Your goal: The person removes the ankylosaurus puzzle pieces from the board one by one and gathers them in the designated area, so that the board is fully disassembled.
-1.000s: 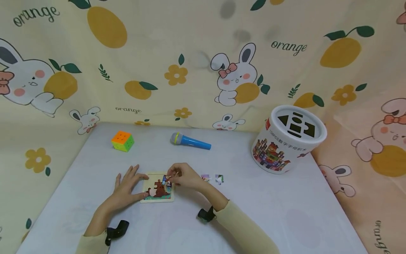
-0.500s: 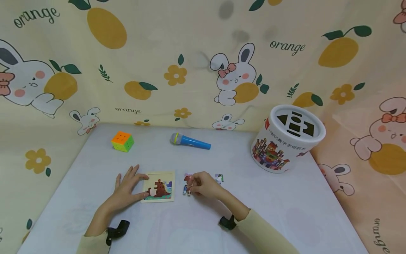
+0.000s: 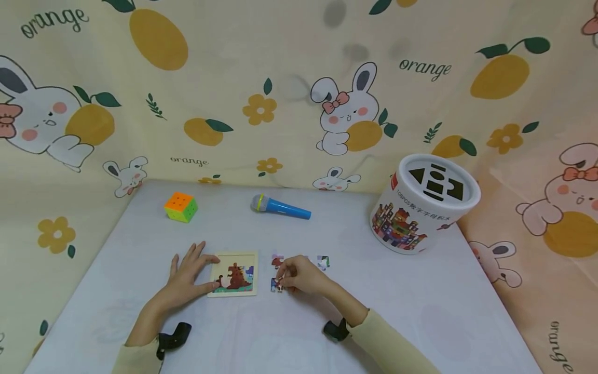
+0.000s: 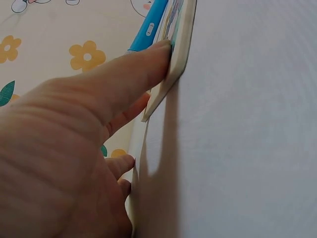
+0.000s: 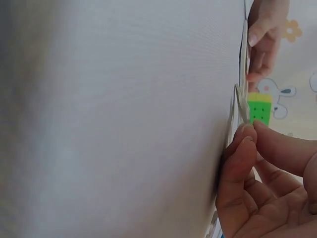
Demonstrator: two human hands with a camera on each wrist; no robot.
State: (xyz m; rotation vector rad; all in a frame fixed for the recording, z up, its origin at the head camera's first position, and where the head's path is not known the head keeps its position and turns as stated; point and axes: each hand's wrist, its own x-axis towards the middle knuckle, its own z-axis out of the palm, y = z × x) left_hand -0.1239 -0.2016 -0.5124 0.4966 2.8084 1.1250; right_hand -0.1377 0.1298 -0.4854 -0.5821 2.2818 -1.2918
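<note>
A: biggest stuff first, what's in there?

B: Bunny-print backdrop [image 3: 224, 52], fills everything beyond the left hand [image 3: 189, 274] and the right hand [image 3: 306, 275], and runs down both sides. Next, the white table [image 3: 261, 332] under them. Then a white tub [image 3: 422, 213] with shaped holes on top, well off to the right hand's right and farther out.

A: and the hands?

B: Well apart from each other. Left one's spread wide, fingers pretty straight, its thumb on the side edge of the puzzle board [image 3: 235, 258] and a fingertip up near the far corner on that same side. Right one's pinching something thin, thumb against finger.

A: so the board's in the middle?

B: Yep, on the table between them, touching the left, clear of the right. A brown critter is partly filled in along the bottom, bare wood above it. Blue mic [image 3: 285, 209] lies beyond the right hand, cube [image 3: 181, 208] straight out past the left.

A: and the thin thing?

B: A puzzle piece [image 5: 241, 104], tilted up in the right wrist view. Can't tell if it's off the table. A red piece [image 3: 277, 261] sits just past those fingertips, and a white-and-green piece [image 3: 323, 262] beyond the knuckles.
</note>
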